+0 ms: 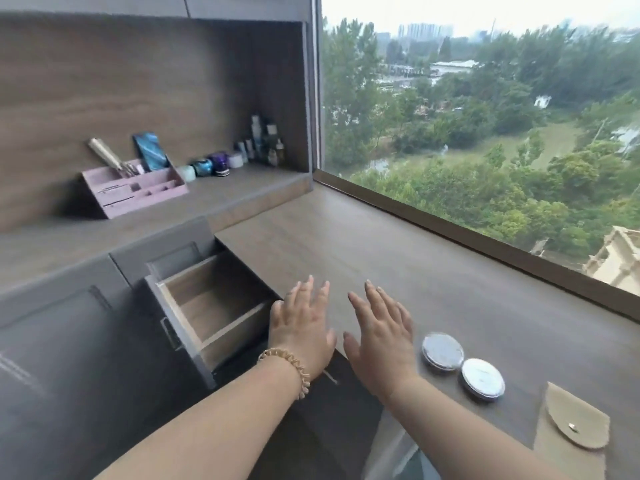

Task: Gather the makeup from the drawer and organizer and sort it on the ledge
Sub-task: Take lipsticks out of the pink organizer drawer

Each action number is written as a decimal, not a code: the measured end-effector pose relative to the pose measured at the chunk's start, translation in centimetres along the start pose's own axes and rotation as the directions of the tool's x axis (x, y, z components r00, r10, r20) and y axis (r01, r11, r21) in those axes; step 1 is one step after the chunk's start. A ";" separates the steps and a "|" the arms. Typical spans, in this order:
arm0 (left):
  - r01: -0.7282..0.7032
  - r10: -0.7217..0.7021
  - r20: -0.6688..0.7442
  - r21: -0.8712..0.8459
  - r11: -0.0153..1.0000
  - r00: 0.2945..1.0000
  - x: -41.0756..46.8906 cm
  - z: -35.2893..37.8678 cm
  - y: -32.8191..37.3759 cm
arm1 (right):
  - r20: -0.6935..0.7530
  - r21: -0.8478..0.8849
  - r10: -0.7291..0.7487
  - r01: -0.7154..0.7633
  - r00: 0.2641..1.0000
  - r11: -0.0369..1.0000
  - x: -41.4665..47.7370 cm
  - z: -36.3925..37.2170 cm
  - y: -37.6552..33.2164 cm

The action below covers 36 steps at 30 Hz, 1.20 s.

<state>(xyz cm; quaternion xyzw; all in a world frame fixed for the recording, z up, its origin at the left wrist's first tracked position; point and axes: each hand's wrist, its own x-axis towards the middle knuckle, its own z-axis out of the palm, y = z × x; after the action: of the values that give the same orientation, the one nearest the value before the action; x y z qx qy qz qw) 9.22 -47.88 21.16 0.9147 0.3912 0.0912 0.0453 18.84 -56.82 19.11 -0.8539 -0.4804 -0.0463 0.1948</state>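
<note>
- Nearest, on the ledge (398,244) at right: a beige snap pouch (573,426) and two round silver-lidded compacts (462,365), side by side.
- Left hand (304,327), beaded bracelet (287,370) on its wrist, and right hand (381,330): both flat, fingers spread, holding nothing, over the ledge's near edge.
- Drawer (211,306): pulled open beside the left hand; visible interior bare.
- Rear shelf: pink organizer (135,192) holding a gold tool and a blue item; jars and bottles (239,150) ranged to its right.
</note>
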 end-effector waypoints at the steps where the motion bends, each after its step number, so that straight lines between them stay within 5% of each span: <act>1: 0.036 -0.036 -0.024 -0.005 0.999 0.999 -0.2 -0.8 -2.8 | 0.010 0.004 -0.039 0.039 0.999 0.999 0.8 0.5 -2.8; 14: 0.346 -0.348 -0.195 -0.047 0.937 0.917 -1.1 -10.5 -36.8 | 0.013 0.172 -0.332 0.325 0.943 0.930 9.3 9.3 -34.2; 36: 0.503 -0.500 -0.166 -0.028 0.864 0.850 21.3 -5.0 -57.8 | 0.192 0.176 -0.565 0.538 0.803 0.824 38.4 27.4 -48.0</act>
<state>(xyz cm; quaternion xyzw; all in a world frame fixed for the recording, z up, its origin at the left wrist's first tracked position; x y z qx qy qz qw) -18.25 7.44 19.99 0.7704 0.6191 0.1497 0.0270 -3.85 6.56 17.98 -0.6640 -0.7294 0.0277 0.1624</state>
